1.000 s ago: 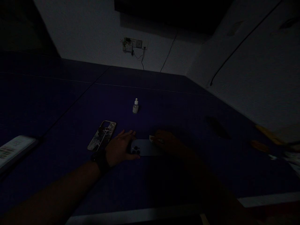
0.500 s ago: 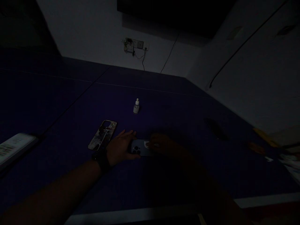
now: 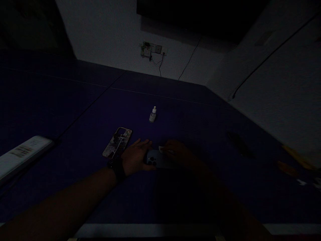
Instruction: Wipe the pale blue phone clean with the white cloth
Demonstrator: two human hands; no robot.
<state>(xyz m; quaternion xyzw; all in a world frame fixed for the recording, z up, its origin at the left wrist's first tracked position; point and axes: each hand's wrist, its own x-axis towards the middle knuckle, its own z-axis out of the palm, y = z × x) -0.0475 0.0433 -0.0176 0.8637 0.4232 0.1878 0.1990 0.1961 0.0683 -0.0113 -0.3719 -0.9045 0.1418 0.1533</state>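
The scene is very dark. A blue-grey phone (image 3: 156, 159) lies face down on the dark blue table (image 3: 175, 110), camera lenses toward the left. My left hand (image 3: 136, 156) rests flat against the phone's left end and steadies it; a dark band is on that wrist. My right hand (image 3: 178, 153) sits on the phone's right part and pinches a small white pad (image 3: 162, 148) against its back. A patterned phone case (image 3: 117, 142) lies just left of my left hand. A small white dropper bottle (image 3: 152, 114) stands upright beyond the phone.
A long white flat object (image 3: 22, 155) lies at the table's left edge. Dim dark and yellowish items (image 3: 288, 157) lie at the right. A wall socket with hanging cables (image 3: 151, 50) is on the white wall behind. The table's pale front edge runs along the bottom.
My right hand with the white pad slid left along the phone's back, then back a little to the right. The left hand stayed on the phone. The view shifted slightly.
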